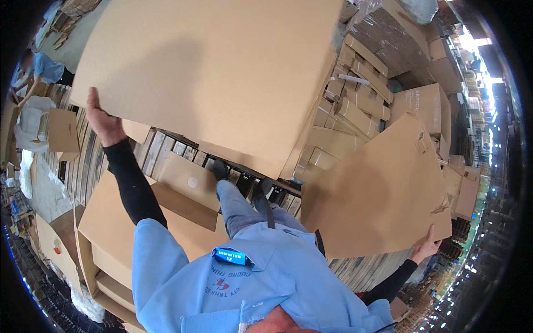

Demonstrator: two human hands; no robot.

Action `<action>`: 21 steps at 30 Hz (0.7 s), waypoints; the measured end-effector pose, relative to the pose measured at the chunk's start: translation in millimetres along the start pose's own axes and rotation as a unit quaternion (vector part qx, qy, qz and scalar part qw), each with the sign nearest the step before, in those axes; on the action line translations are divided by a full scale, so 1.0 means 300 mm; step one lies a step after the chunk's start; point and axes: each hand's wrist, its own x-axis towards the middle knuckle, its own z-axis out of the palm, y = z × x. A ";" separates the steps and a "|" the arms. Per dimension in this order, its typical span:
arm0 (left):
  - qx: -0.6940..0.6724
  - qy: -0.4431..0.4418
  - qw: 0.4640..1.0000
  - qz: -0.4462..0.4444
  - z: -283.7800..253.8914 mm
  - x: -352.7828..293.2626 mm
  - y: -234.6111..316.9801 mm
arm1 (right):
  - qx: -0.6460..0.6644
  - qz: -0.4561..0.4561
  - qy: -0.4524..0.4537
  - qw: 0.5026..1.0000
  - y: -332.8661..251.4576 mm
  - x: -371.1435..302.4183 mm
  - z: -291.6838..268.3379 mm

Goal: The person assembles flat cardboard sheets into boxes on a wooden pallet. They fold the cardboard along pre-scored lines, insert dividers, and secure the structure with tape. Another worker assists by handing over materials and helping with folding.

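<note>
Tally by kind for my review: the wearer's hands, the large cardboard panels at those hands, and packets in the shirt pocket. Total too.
Hands: 2 (left hand, right hand)
Large cardboard panels: 2 (left panel, right panel; stacked layers uncounted)
Blue packet: 1
Total: 5

A single wide fisheye view looks steeply down from the wearer's head, close above the blue shirt [311,283] and farther from the shoes [221,169], its edges curving into darkness.

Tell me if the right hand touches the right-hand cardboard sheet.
Touching: head view shows the right hand gripping the cardboard sheet near its corner, thumb on top.
</note>
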 end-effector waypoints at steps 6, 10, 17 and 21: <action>0.047 0.110 0.992 0.036 -0.307 0.313 0.035 | 0.018 0.017 0.003 1.000 0.021 -0.049 -0.023; 0.099 0.138 0.985 -0.014 -0.831 0.618 -0.068 | -0.031 0.006 -0.001 0.999 0.055 -0.034 -0.037; 0.184 0.174 0.964 -0.076 -1.171 0.709 -0.162 | -0.032 -0.005 -0.028 0.999 -0.039 -0.116 0.011; 0.275 0.293 0.915 -0.030 -1.275 0.747 -0.276 | -0.100 -0.022 -0.043 0.994 -0.057 -0.099 0.102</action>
